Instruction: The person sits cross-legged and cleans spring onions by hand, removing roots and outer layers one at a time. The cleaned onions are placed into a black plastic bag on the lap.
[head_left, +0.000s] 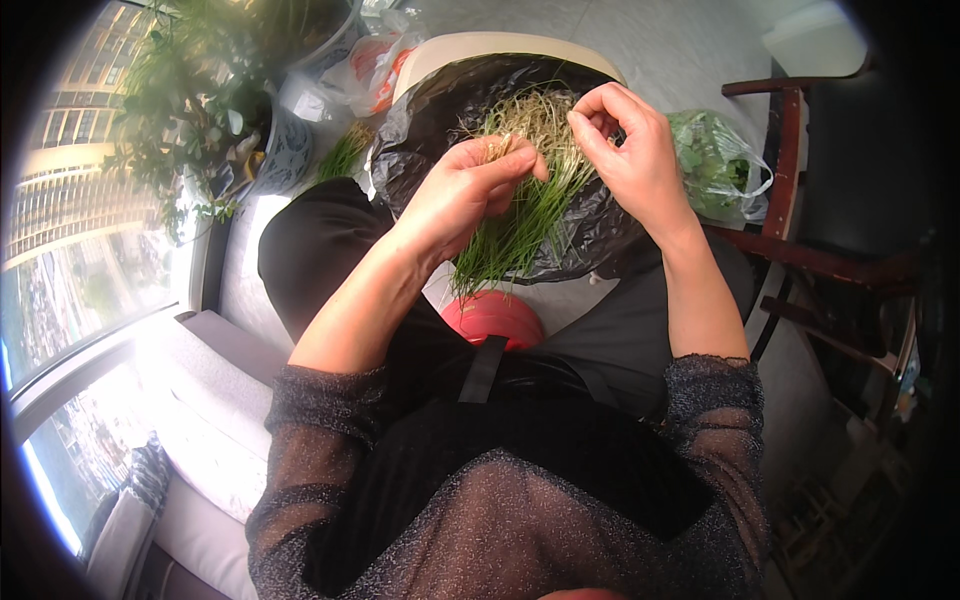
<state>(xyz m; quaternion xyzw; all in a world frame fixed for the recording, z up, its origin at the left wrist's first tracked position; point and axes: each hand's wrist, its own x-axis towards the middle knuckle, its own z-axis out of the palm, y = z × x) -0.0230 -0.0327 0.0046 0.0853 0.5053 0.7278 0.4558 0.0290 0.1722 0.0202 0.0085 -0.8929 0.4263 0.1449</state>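
Note:
A heap of thin green stalks with pale, dry root ends (551, 142) lies on a black plastic bag (420, 112) that lines a cream container (510, 43) before me. My left hand (480, 184) is closed around a small bunch of the stalks, whose pale ends (504, 146) show above the fingers. Some of the green leaves hang below that hand; where bunch and heap part cannot be told. Just right of the heap, my right hand (630, 150) is raised with thumb and forefinger tips together. Whether something fine is pinched between them cannot be seen.
A smaller green bunch (345, 154) lies on the floor at left, near potted plants (289, 146) and a plastic bag with red (371, 64). At right are a clear bag of leafy greens (712, 165) and a wooden-armed chair (784, 161). A red object (491, 319) stands between my legs.

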